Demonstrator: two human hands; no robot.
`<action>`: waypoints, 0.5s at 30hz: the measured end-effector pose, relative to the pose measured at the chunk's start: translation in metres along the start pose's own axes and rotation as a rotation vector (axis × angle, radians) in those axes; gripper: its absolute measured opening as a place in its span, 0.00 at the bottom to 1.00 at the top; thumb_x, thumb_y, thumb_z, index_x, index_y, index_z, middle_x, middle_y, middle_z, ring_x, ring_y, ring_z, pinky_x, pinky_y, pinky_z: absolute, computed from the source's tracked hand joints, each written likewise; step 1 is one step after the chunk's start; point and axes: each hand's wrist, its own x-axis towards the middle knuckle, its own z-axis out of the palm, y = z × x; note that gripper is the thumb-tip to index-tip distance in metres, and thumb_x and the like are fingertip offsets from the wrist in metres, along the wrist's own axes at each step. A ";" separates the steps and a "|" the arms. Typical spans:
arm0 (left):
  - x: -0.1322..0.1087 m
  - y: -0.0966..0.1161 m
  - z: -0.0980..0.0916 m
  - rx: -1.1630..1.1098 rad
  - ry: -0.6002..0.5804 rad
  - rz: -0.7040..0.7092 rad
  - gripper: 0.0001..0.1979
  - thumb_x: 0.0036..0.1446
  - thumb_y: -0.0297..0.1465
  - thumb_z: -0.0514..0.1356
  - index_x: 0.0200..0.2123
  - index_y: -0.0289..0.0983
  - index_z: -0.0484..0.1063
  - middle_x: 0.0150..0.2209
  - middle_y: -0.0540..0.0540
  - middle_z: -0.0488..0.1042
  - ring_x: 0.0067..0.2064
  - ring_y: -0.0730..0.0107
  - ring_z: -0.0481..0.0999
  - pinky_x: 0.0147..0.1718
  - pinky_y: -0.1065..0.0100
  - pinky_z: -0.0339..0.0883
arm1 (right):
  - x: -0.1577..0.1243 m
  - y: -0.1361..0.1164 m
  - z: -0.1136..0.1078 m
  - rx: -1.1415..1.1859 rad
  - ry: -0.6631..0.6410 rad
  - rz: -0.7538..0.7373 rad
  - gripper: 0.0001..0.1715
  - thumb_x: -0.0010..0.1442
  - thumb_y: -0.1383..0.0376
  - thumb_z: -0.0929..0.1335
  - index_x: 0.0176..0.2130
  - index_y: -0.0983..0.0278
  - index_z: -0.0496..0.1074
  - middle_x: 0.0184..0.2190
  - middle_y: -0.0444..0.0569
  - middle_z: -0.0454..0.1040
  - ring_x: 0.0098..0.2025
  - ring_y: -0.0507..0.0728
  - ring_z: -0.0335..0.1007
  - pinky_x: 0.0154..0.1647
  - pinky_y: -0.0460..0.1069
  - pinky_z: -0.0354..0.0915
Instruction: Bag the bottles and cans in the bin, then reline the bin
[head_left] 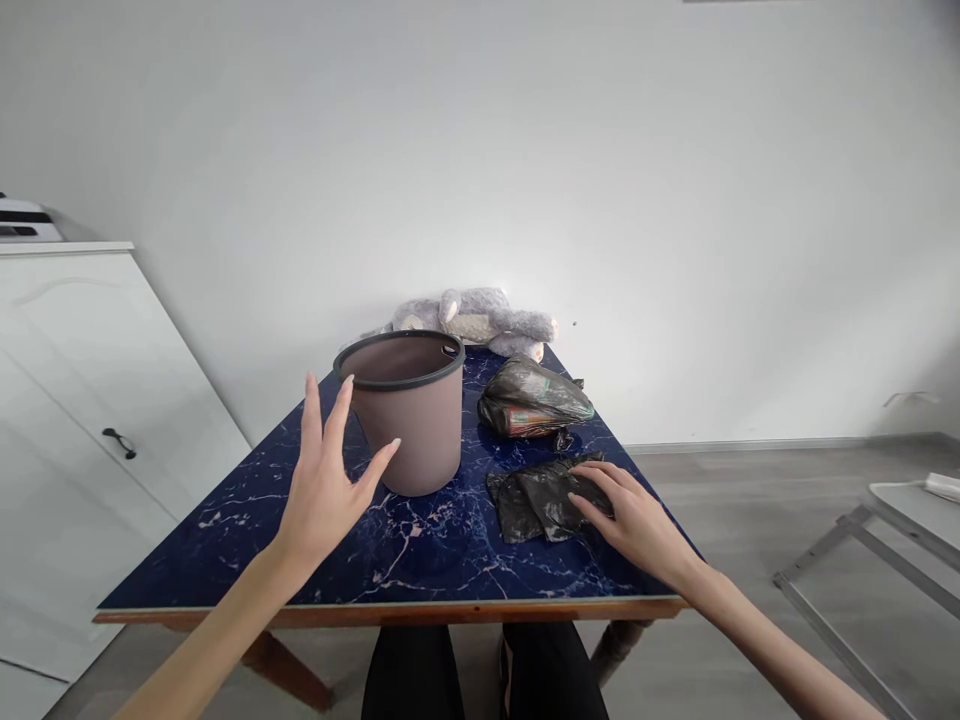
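Note:
My left hand (326,485) is raised at the near left side of a brownish-pink trash bin (416,435) with a dark grey rim. Its fingers are spread and hold nothing; whether a fingertip touches the bin I cannot tell. The bin stands upright, and the inner wall I can see is bare. On the right, my right hand (619,510) rests on a flattened, folded black plastic bag (536,502), thumb and fingers apart. Just behind that lies a filled black plastic bag (534,397), with reddish and greenish contents showing through.
The dark blue marble-patterned table (420,565) has a wooden edge. A grey plush toy (476,318) lies at its back by the wall. To the left stands a white cabinet (82,400); on the right is a metal-framed stand (892,530).

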 end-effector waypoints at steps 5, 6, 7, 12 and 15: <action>-0.027 0.010 0.001 -0.069 0.043 0.264 0.25 0.68 0.28 0.64 0.65 0.46 0.66 0.73 0.36 0.58 0.73 0.42 0.62 0.67 0.41 0.66 | -0.002 -0.023 0.003 -0.013 -0.119 -0.049 0.18 0.72 0.47 0.66 0.47 0.58 0.70 0.46 0.51 0.76 0.43 0.61 0.78 0.39 0.54 0.72; -0.032 0.010 0.003 -0.080 0.002 0.291 0.20 0.68 0.26 0.63 0.61 0.45 0.70 0.70 0.37 0.61 0.70 0.46 0.67 0.64 0.45 0.69 | 0.000 -0.025 0.006 -0.044 -0.143 -0.055 0.19 0.71 0.46 0.67 0.45 0.58 0.69 0.43 0.51 0.75 0.41 0.61 0.77 0.37 0.53 0.70; -0.036 0.009 0.004 -0.092 -0.038 0.305 0.16 0.69 0.25 0.62 0.57 0.44 0.72 0.68 0.37 0.64 0.66 0.49 0.70 0.61 0.48 0.71 | 0.002 -0.026 0.009 -0.074 -0.169 -0.060 0.19 0.70 0.47 0.68 0.43 0.58 0.68 0.41 0.50 0.75 0.39 0.61 0.76 0.35 0.53 0.68; -0.050 0.003 0.010 -0.180 -0.261 0.229 0.09 0.72 0.28 0.58 0.50 0.44 0.75 0.55 0.43 0.76 0.56 0.58 0.77 0.56 0.55 0.72 | 0.009 -0.025 0.016 -0.024 -0.310 -0.029 0.12 0.72 0.60 0.65 0.34 0.59 0.65 0.33 0.46 0.74 0.32 0.57 0.71 0.30 0.50 0.58; -0.055 0.003 0.011 -0.275 -0.418 0.111 0.09 0.74 0.33 0.55 0.49 0.44 0.76 0.50 0.43 0.79 0.54 0.58 0.79 0.57 0.56 0.72 | 0.008 -0.035 0.002 0.187 -0.289 0.020 0.18 0.74 0.56 0.63 0.31 0.59 0.63 0.29 0.45 0.72 0.29 0.56 0.67 0.30 0.50 0.57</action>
